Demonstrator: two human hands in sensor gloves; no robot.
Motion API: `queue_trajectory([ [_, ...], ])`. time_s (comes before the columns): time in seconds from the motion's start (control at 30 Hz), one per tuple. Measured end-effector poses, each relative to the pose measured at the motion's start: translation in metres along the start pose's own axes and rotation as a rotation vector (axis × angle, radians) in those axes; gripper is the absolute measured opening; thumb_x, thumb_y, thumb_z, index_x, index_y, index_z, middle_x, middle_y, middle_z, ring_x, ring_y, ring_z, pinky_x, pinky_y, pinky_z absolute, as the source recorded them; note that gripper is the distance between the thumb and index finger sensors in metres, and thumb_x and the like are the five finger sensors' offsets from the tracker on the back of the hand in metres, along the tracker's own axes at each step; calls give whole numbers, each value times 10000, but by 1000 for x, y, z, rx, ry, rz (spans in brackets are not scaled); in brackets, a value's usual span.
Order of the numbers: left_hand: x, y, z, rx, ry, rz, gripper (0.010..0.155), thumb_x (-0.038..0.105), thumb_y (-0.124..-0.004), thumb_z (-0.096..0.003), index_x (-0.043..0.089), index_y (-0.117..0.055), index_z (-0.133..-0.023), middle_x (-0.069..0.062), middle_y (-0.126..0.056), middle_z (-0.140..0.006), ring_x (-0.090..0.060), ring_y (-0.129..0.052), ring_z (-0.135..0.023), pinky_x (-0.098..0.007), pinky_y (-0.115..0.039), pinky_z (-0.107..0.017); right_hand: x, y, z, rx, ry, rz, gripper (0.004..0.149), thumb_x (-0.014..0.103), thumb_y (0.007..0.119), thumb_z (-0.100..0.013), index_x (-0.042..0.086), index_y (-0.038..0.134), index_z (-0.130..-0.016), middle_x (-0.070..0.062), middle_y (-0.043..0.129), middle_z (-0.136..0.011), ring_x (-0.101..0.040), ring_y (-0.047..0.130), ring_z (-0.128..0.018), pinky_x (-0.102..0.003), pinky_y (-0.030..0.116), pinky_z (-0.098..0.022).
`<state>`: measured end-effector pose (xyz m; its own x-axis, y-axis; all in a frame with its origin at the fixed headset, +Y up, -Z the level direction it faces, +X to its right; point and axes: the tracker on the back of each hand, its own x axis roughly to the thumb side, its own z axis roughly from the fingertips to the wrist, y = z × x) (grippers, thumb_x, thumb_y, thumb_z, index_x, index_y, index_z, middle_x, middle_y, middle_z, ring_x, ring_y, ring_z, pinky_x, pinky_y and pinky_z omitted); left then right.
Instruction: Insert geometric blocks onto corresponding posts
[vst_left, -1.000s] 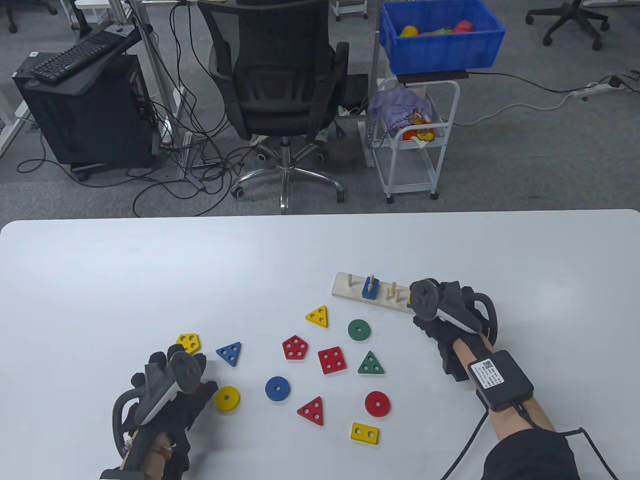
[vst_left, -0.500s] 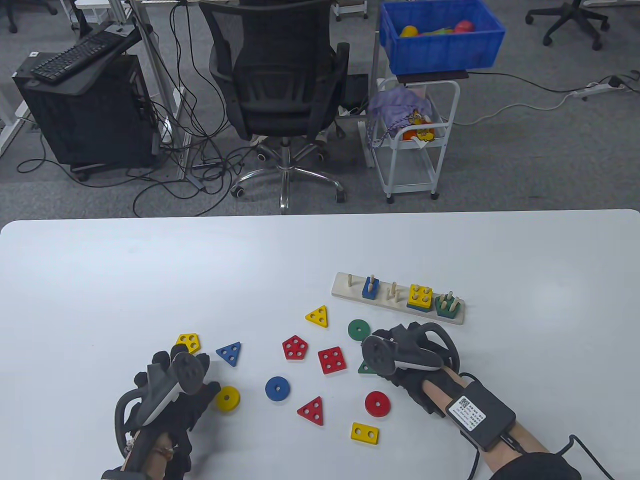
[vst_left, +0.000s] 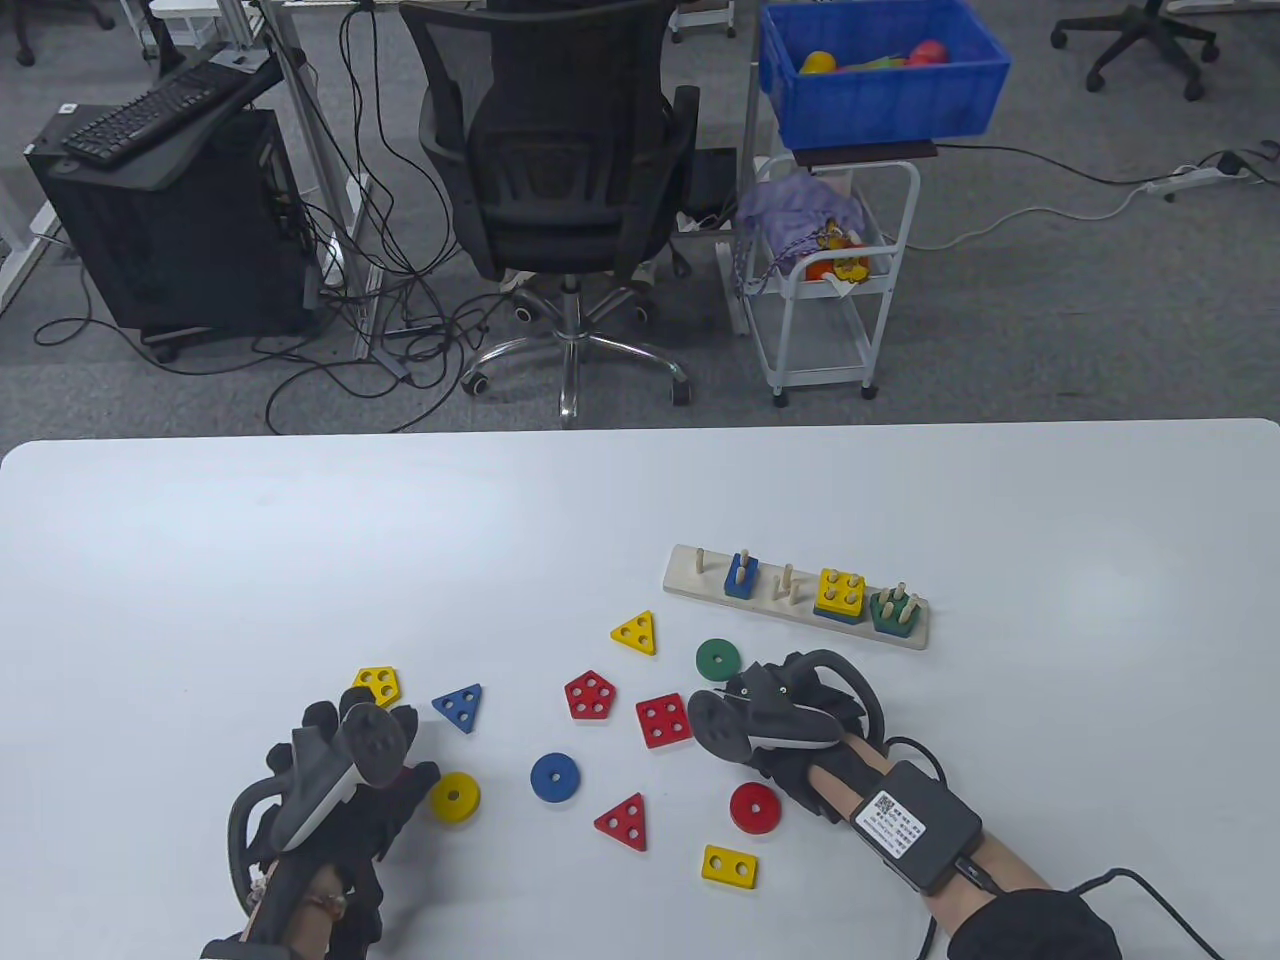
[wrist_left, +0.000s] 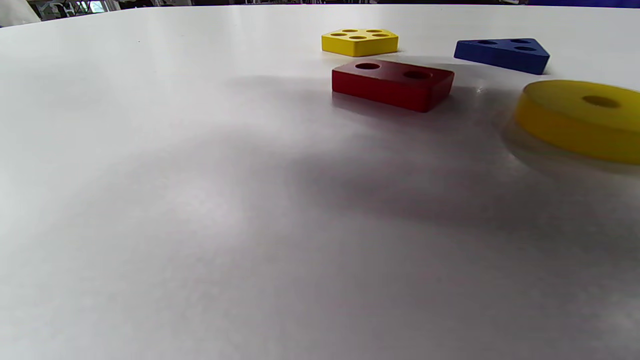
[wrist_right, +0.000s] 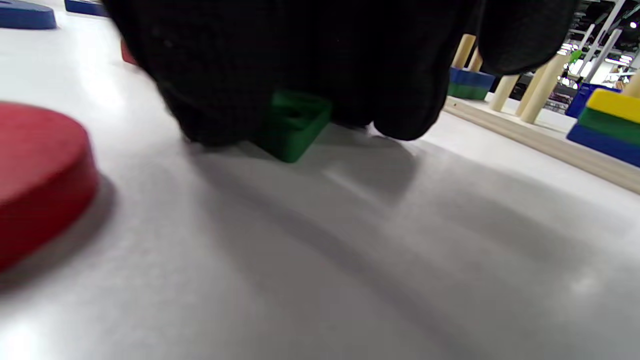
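Observation:
The wooden peg board (vst_left: 690, 585) lies right of centre; it carries a blue rectangle (vst_left: 741, 578), a yellow square (vst_left: 840, 593) on a stack, and a green pentagon (vst_left: 893, 612). Its three-peg group (vst_left: 788, 583) is bare. My right hand (vst_left: 745, 715) lies low over the green triangle (wrist_right: 295, 125), fingers (wrist_right: 400, 100) curled down around it while it sits on the table; the table view hides the block under the tracker. My left hand (vst_left: 335, 725) rests relaxed at the front left, holding nothing, with a red rectangle (wrist_left: 392, 84) just ahead of it.
Loose blocks lie around: yellow triangle (vst_left: 636, 633), green disc (vst_left: 718, 659), red pentagon (vst_left: 589, 696), red square (vst_left: 663, 720), blue disc (vst_left: 554, 777), red triangle (vst_left: 623, 821), red disc (vst_left: 754, 808), yellow rectangle (vst_left: 729, 866), yellow disc (vst_left: 455, 797), blue triangle (vst_left: 460, 705), yellow pentagon (vst_left: 377, 685).
My right hand left the peg board, where the yellow square now sits, and came down toward me onto the green triangle. The left hand stayed put.

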<state>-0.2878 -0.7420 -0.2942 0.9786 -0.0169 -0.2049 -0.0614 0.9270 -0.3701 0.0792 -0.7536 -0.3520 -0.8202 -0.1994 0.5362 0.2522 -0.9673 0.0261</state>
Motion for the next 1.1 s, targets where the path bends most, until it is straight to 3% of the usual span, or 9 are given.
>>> queue_trajectory([
  [0.3, 0, 0, 0, 0, -5, 0, 751, 735, -521, -352, 557, -363, -1064, 163, -104, -1203, -233, -149, -1161, -582, -233, -831, -2, 1, 3, -34, -49, 9, 584, 377, 908, -347, 221, 756, -888, -91, 874, -890, -327, 951, -732, -641, 700, -589],
  [0.47, -1, 0, -1, 4, -2, 8, 749, 734, -521, -353, 558, -363, -1064, 165, -101, -1202, -232, -148, -1161, -581, -233, -832, -13, -12, 6, -81, -32, -34, 598, 375, 907, -344, 214, 745, -896, -100, 856, -903, -338, 931, -750, -647, 692, -593],
  [0.67, -2, 1, -1, 4, 1, 10, 747, 734, -521, -354, 557, -366, -1063, 165, -103, -1202, -233, -150, -1161, -582, -234, -831, -49, -39, -5, -127, 77, -106, 599, 359, 906, -349, 209, 735, -904, -110, 829, -924, -355, 899, -777, -657, 670, -606],
  [0.87, -3, 1, -1, 4, 8, 13, 749, 734, -521, -353, 557, -365, -1063, 165, -103, -1203, -232, -150, -1161, -582, -233, -831, -89, -56, -28, -130, 274, -202, 593, 332, 900, -365, 203, 721, -916, -118, 794, -954, -368, 871, -800, -663, 650, -617],
  [1.1, -4, 1, -1, 3, 11, 15, 749, 734, -522, -353, 557, -366, -1063, 164, -104, -1202, -232, -149, -1161, -581, -233, -832, -107, -47, -51, -79, 422, -132, 594, 308, 901, -375, 221, 703, -928, -101, 767, -982, -365, 838, -838, -667, 614, -650],
])
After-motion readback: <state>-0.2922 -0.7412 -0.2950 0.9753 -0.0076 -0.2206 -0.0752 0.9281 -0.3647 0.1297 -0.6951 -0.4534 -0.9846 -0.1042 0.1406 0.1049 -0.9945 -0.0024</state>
